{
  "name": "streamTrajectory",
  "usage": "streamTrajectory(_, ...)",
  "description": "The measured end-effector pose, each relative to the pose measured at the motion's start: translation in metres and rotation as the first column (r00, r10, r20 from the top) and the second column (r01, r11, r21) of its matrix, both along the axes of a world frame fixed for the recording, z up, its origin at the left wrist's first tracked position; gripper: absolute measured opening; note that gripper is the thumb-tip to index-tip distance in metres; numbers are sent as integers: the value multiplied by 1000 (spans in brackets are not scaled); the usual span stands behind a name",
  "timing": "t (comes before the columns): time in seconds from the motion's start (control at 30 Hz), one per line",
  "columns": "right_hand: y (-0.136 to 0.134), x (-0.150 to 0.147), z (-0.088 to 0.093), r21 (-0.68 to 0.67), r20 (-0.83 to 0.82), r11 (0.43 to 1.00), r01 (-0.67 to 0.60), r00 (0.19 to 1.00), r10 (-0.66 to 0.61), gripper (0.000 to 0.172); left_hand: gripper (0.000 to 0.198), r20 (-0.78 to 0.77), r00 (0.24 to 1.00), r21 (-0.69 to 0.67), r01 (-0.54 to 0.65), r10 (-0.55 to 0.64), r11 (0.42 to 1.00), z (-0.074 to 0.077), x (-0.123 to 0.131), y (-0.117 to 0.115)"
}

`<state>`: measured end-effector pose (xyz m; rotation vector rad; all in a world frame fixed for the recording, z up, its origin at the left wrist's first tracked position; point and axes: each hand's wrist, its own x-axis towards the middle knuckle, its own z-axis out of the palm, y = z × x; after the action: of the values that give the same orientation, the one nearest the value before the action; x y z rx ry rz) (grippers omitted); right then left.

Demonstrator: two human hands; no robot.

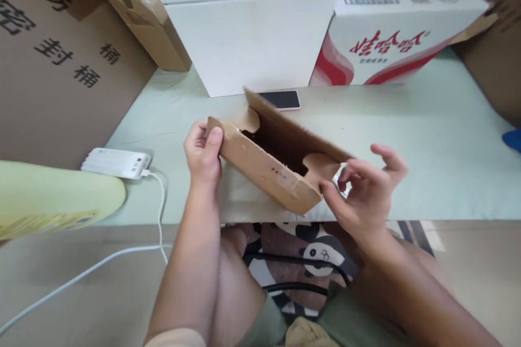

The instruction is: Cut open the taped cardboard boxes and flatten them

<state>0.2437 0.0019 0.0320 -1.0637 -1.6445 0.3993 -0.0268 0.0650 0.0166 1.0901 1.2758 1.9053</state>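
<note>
A brown cardboard box (271, 171) is tilted above the front of the table, its top open and the long lid flap (295, 124) raised at the back. Its inside is dark, so any contents are hidden. My left hand (203, 152) grips the box's left end, with the thumb on the front edge. At the right end, my right hand (364, 192) has its thumb against the small side flap (321, 168) and some fingers curled behind the corner, while the outer fingers are raised. A small whitish patch shows between those fingers, too unclear to name.
A phone (287, 100) lies behind the box, before stacked white cartons (260, 43). At left are a white power bank (118, 163) with a cable (163, 200), a yellow-green rounded object (61, 192) and another brown box (171, 43). Large cartons flank the green-covered table (439, 173).
</note>
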Motion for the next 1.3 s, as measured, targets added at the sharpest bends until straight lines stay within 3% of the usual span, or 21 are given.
streamTrajectory(0.07,-1,2,-4,-83,-42,995,-61,997,58,71,41,-40,998,-24,-42,41,999,-1,2,0)
streamTrajectory(0.17,2,8,-1,-132,22,963,-235,970,240,44,42,-130,990,8,-47,47,999,0,3,-1)
streamTrajectory(0.23,5,13,1,-117,48,952,-284,955,291,31,33,-227,974,34,-11,18,999,1,0,-1)
streamTrajectory(0.4,4,20,-7,-45,66,955,-294,953,296,34,12,-488,871,-74,28,-61,997,0,-9,3)
streamTrajectory(0.53,4,25,-21,-127,-24,972,-199,980,197,45,18,-579,814,-47,2,-29,999,-1,-11,4)
streamTrajectory(0.6,7,28,-25,-250,-41,961,-118,993,111,46,26,-567,824,-34,4,-23,999,0,-9,4)
streamTrajectory(0.67,10,31,-25,-360,15,930,-78,996,89,34,35,-519,855,-42,-10,-14,999,1,-6,4)
streamTrajectory(0.8,14,37,-23,-479,129,858,-186,952,278,23,44,-406,914,-80,-64,27,995,3,5,7)
streamTrajectory(0.97,10,41,-26,-410,230,888,-206,920,319,24,47,-327,939,-41,-128,107,991,-5,16,6)
streamTrajectory(1.1,12,47,-35,-304,237,916,-261,911,338,34,47,-276,909,18,-319,311,948,-14,21,-5)
streamTrajectory(1.2,15,52,-39,-326,186,898,-294,912,366,44,44,-268,899,-62,-374,346,925,-14,27,-9)
streamTrajectory(1.3,15,55,-40,-405,96,853,-329,912,398,52,38,-199,924,-91,-350,327,932,-9,34,-6)
